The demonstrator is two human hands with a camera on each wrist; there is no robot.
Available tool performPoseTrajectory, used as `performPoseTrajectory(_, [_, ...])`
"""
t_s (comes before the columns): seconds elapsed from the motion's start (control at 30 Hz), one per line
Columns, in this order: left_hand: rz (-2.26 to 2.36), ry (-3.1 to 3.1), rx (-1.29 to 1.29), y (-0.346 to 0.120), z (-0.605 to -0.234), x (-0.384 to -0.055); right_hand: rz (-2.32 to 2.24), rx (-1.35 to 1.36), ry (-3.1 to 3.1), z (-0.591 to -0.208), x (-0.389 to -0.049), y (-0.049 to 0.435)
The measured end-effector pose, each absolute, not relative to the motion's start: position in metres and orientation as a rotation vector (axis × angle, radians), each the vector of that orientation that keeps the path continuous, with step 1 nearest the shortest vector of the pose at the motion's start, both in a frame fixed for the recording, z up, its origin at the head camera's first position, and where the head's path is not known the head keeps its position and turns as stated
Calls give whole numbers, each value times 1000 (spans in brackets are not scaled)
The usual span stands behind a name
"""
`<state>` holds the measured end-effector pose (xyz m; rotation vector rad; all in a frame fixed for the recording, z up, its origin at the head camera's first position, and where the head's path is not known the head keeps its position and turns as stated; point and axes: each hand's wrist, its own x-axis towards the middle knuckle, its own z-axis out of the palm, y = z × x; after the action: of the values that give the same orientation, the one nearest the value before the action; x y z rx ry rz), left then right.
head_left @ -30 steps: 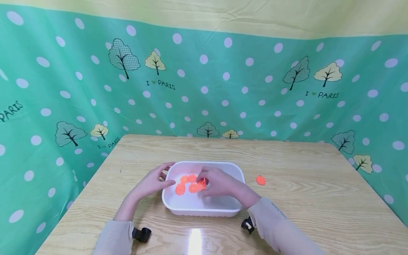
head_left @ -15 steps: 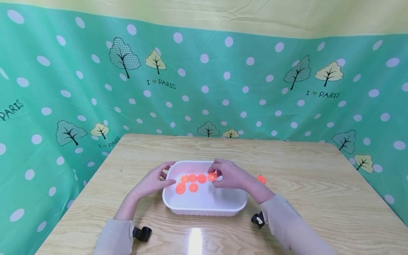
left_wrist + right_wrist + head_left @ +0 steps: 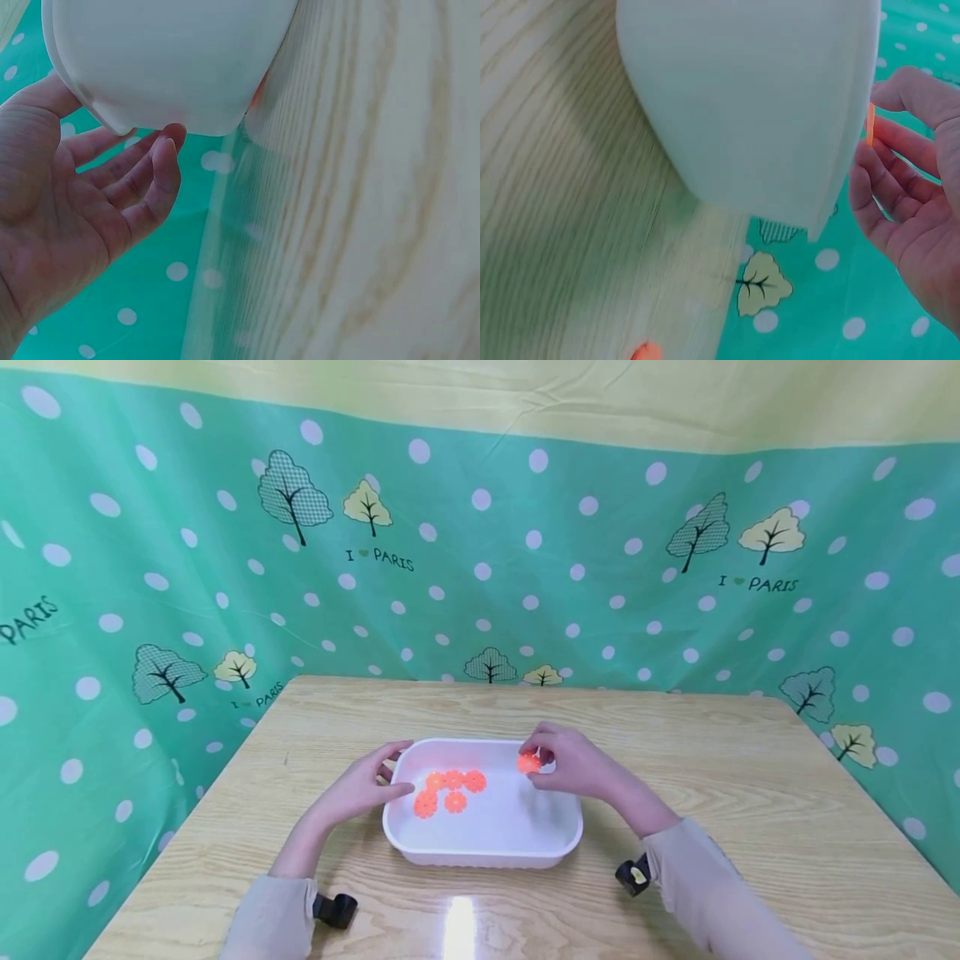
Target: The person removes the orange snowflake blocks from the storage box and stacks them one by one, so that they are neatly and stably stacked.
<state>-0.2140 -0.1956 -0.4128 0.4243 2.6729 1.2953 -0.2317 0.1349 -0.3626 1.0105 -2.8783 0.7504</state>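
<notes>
Orange flower-shaped discs (image 3: 455,802) are lying in the left half of a white plastic tub (image 3: 491,862), beyond two beige sleeves (image 3: 712,885) that are extending in from the near edge. A black device (image 3: 335,911) is sitting at the left wrist and another at the right. Between them a glare is shining on the wood-grain counter (image 3: 750,793). In the tub, two groups are showing: some discs nearer, and a row of three farther back. The left hand (image 3: 367,787) is gripping the tub's left rim, its thumb reaching over and its fingers staying outside. Toward the far right corner, the right hand (image 3: 567,762) is pinching a single orange disc (image 3: 528,763), which is showing edge-on in the right wrist view. Farthest, a green polka-dot curtain (image 3: 525,568) is hanging, displaying printed trees and "I PARIS" lettering under a yellow band.
</notes>
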Motion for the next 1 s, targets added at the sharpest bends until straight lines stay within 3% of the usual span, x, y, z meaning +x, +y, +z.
performPoseTrajectory(1.0, [1303,2668,427,-195,-412,-215,752,803,-2883,-371,-236,198])
